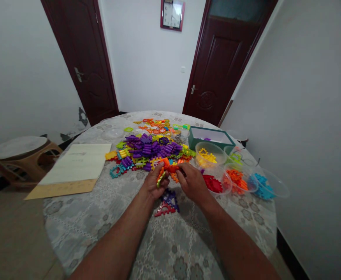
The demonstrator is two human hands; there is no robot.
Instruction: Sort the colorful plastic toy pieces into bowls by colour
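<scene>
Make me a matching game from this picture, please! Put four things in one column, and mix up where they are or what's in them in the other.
Things:
1. Clock
2. Rightmost clear bowl
3. Left hand and right hand
4. Stool

Matches:
A. Fingers on orange pieces
B. Down on the floor
C. Up on the wall
D. Blue pieces inside

Right pairs: 1-C, 2-D, 3-A, 4-B
</scene>
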